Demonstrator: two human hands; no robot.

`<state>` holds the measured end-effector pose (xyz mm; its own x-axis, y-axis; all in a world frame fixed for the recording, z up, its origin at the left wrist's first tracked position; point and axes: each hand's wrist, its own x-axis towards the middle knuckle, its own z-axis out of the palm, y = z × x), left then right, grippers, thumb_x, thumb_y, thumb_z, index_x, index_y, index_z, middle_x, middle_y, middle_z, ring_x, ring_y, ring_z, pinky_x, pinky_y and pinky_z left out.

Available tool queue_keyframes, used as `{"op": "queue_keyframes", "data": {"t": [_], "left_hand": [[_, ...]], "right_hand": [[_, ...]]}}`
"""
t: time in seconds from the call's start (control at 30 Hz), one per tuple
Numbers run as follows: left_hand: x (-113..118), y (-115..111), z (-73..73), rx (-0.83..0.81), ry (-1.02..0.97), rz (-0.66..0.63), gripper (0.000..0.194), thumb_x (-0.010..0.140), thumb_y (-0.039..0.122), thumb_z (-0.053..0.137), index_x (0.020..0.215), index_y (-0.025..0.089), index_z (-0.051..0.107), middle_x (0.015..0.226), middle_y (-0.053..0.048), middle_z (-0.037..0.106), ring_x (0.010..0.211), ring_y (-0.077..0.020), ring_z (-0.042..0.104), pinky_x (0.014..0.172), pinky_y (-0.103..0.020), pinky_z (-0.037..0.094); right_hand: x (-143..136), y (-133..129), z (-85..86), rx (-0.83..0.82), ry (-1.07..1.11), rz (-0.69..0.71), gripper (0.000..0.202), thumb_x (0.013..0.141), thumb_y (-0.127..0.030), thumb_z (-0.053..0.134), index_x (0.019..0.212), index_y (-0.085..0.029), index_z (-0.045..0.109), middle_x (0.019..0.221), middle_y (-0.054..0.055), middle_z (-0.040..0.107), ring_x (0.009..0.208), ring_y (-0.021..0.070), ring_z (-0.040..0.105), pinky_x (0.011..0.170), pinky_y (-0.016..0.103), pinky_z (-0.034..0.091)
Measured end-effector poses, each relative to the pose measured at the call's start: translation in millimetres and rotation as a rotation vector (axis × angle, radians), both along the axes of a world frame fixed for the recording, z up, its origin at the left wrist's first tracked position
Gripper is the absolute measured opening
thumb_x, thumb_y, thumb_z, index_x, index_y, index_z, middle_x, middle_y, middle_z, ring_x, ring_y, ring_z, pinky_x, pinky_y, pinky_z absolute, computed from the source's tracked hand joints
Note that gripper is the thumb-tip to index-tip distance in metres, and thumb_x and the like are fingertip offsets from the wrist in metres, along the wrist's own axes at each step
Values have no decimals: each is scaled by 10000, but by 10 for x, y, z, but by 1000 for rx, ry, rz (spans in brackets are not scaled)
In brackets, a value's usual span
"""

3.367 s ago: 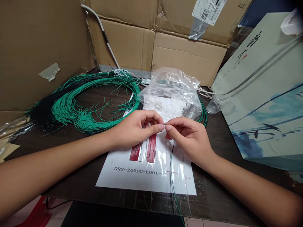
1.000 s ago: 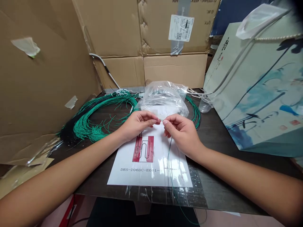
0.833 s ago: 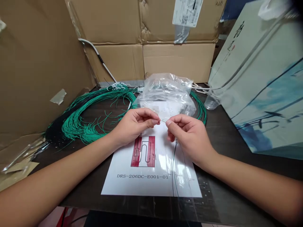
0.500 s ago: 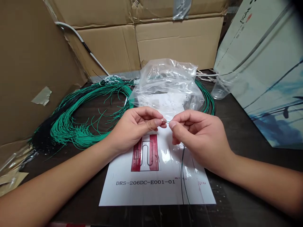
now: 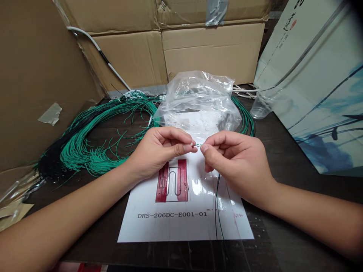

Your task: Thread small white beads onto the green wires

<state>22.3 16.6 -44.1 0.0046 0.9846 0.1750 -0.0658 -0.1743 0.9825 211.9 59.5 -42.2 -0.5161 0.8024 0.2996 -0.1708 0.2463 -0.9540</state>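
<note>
My left hand (image 5: 167,149) pinches a tiny white piece (image 5: 193,143) between thumb and forefinger. Close beside it, my right hand (image 5: 234,156) is closed on thin green and black wires, whose short ends (image 5: 198,145) reach across to the white piece. The rest of these wires (image 5: 217,204) hangs below my right hand over a white printed sheet (image 5: 181,230). A red and white diagram (image 5: 171,181) is on that sheet. Whether the wire ends are inside the white piece is too small to tell.
A large coil of green and black wires (image 5: 76,143) lies on the left. Behind the hands is a clear plastic bag (image 5: 198,98), with another green coil (image 5: 248,117) and a clear cup (image 5: 261,105) to its right. Cardboard (image 5: 212,53) walls the back.
The view has shifted slightly. My left fingertips have closed further over the small white piece, so less of it shows. Both hands stay close together.
</note>
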Motion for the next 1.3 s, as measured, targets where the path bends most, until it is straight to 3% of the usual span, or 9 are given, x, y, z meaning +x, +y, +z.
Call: {"op": "queue_keyframes", "data": {"t": [0.23,0.37,0.53,0.7,1.07,1.3], "left_hand": [[-10,-2,-7,22,77,42,155,697,295,887,746,220,760,840,-17,750,822,-156,716,799,-295,614],[-11,3,0,26,59,27,112,704,250,881,743,242,777,832,-2,752,809,-136,710,774,-259,602],[-16,-2,5,36,29,-7,112,733,182,857,750,271,791,825,22,753,798,-95,703,762,-193,579],[-18,-8,9,32,49,12,102,719,193,866,746,257,791,820,7,751,789,-108,699,747,-210,584],[11,-16,32,68,72,21,144,723,128,849,745,261,799,806,8,759,761,-90,700,725,-172,589],[98,-67,86,232,239,130,225,701,32,826,731,253,794,774,25,765,752,-88,712,730,-165,594]], "right_hand": [[-17,8,-3,-3,21,15,152,809,-240,750,703,-198,650,548,-27,611,466,88,568,418,196,448],[-22,1,8,-20,33,20,207,797,-306,779,690,-192,643,547,-28,609,461,84,560,409,191,438],[-24,-1,11,-24,45,25,173,809,-262,762,698,-193,647,556,-29,612,464,79,558,418,187,434],[-23,-4,10,-27,48,31,201,793,-299,784,689,-192,650,549,-27,609,463,85,560,412,193,436],[-21,-12,9,6,7,-13,133,769,-125,729,684,-177,641,551,-36,613,460,75,564,409,174,427],[-24,-36,0,82,-1,-77,142,748,-102,719,664,-189,644,560,-35,623,464,73,552,406,176,413]]}}
